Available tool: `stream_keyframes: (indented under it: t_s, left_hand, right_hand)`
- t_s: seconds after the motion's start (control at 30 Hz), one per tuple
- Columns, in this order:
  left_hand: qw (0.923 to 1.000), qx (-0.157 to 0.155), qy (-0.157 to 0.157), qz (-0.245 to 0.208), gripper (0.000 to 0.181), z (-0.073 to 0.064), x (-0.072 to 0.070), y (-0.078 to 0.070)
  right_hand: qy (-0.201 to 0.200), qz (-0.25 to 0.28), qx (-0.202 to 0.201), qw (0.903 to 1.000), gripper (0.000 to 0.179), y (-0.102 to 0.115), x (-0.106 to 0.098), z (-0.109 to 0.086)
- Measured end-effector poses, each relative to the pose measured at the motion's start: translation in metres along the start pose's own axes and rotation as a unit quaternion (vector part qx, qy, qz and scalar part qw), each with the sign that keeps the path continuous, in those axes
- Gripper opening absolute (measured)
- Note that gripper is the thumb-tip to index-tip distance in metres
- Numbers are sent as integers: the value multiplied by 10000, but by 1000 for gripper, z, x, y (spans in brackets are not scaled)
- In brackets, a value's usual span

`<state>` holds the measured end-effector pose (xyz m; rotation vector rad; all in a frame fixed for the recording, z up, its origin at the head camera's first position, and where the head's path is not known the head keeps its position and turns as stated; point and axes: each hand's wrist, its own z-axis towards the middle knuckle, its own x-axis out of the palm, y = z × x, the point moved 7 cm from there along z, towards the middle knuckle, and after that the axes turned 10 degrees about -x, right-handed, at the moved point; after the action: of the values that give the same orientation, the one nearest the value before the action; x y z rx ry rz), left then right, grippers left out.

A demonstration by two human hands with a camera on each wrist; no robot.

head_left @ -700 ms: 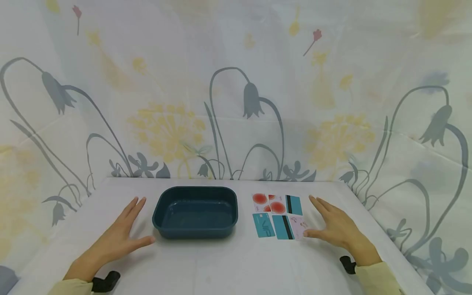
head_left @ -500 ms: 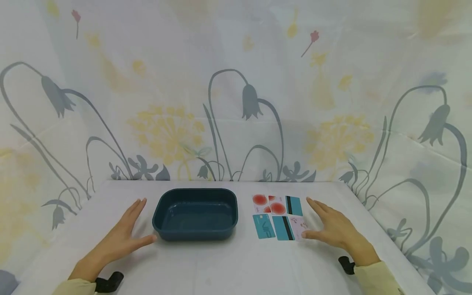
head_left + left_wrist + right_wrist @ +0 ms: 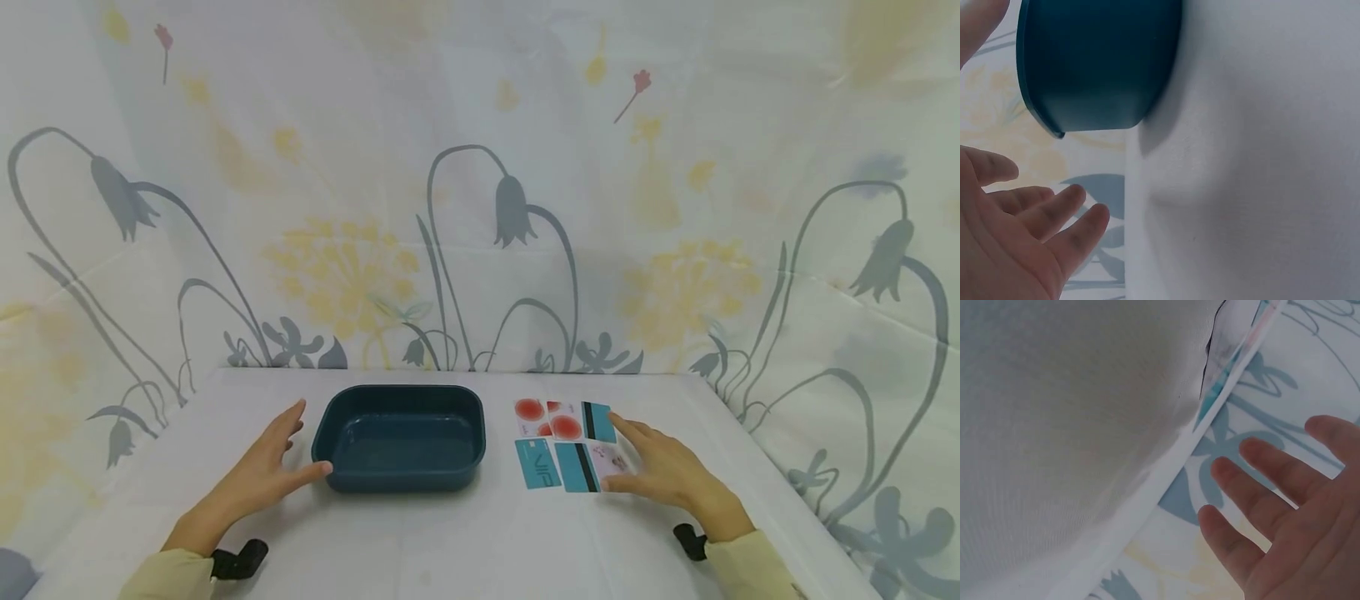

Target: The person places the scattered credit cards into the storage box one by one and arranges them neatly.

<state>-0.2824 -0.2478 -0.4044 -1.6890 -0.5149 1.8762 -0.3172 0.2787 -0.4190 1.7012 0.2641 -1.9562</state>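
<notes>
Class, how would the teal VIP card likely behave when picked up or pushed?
The VIP card is probably fairly stiff, as it lies flat with straight edges. Thin and flat on the white table, it may be hard to lift by an edge. Pushed, it would likely slide rather than roll.

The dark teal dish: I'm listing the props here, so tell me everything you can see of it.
The dark teal dish is a rectangular, open-topped container with rounded corners, a thin lip and walls that narrow toward the base. It looks like smooth plastic, faintly glossy, with pale reflections inside. It sits upright on the white table, a long side facing the person, left of the cards and apart from them. The left hand overlaps its left edge in the head view; whether they touch is unclear.
</notes>
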Motion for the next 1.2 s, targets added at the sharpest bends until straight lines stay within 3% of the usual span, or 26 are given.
stream_keyframes:
  t_s: [0.2,0.6,0.8,1.2]
  left_hand:
    - [9994,-218,210,162,100,2,5,1]
    - [9981,-206,573,-16,93,0,15,1]
    - [9983,-182,549,-57,91,-1,18,4]
    - [9967,-187,757,-205,88,-3,21,4]
  right_hand:
    - [169,89,-11,9998,102,6,3,6]
    - [622,4,341,9975,93,8,10,1]
    - [704,2,362,9969,89,6,13,-1]
    - [845,251,110,9960,53,3,11,-1]
